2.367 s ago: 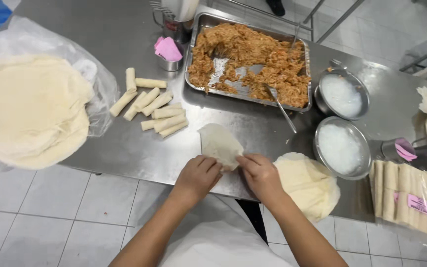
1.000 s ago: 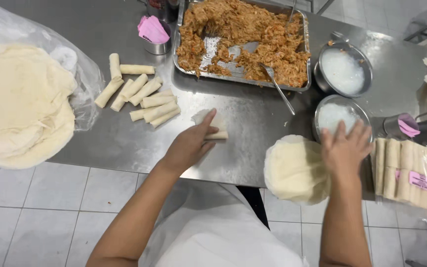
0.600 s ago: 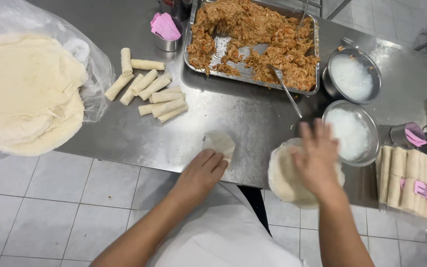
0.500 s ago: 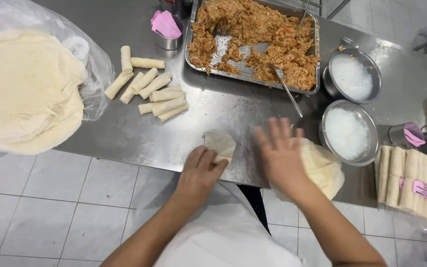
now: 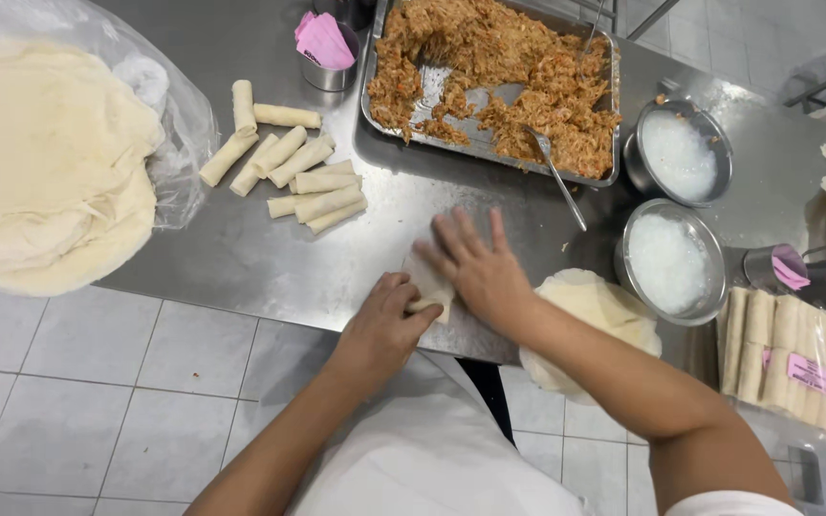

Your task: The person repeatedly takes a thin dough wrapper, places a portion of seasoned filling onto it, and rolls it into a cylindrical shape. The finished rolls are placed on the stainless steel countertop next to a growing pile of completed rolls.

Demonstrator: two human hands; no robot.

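Hands meet at the near edge of my steel table (image 5: 270, 258); left hand (image 5: 381, 330) has fingers curled, pinching the rolled end of a half-wrapped spring roll (image 5: 429, 285); right hand (image 5: 480, 270) lies flat on the wrapper, fingers spread wide, gripping nothing; roll sits between both hands, touching each. Just right of the roll, a stack of round wrappers (image 5: 590, 315) overhangs the edge; beyond that, two bowls of white paste (image 5: 666, 258); left of the roll, finished rolls (image 5: 289, 167); farthest, the filling tray (image 5: 494, 86) with a spoon (image 5: 556, 177).
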